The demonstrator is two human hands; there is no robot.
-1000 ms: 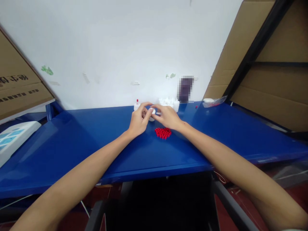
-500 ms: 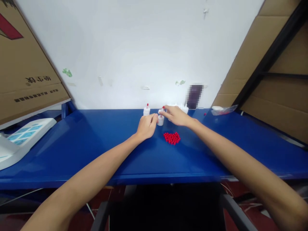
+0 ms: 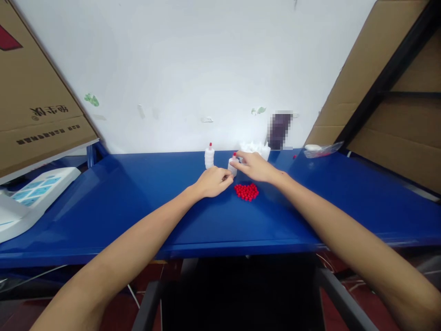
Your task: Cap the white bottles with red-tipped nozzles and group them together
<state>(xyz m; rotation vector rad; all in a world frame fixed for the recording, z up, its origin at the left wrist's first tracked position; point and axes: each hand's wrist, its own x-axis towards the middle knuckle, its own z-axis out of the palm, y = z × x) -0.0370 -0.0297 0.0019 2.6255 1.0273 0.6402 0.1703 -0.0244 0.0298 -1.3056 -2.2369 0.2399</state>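
Observation:
A small white squeeze bottle with a red cap tip stands upright between my hands, near the back of the blue table. My right hand reaches in from the right, closed with thumb and fingers about the bottle's upper part. In front of its lower left side is my left hand, fingers curled and pressed together; whatever they hold is hidden. Another white bottle with a red tip stands just behind my left hand. A pile of small red caps lies in front of my right hand.
Behind my right hand, by the wall, is a group of white bottles or nozzles. A blurred dark phone-like object leans there. Farther right lies a clear plastic bag. A white device with blue panels and a cardboard box occupy the left.
My left hand has turned and shifted slightly toward the front of the right hand's bottle. The front bottle seen between my hands before no longer shows separately. The camera view has shifted slightly.

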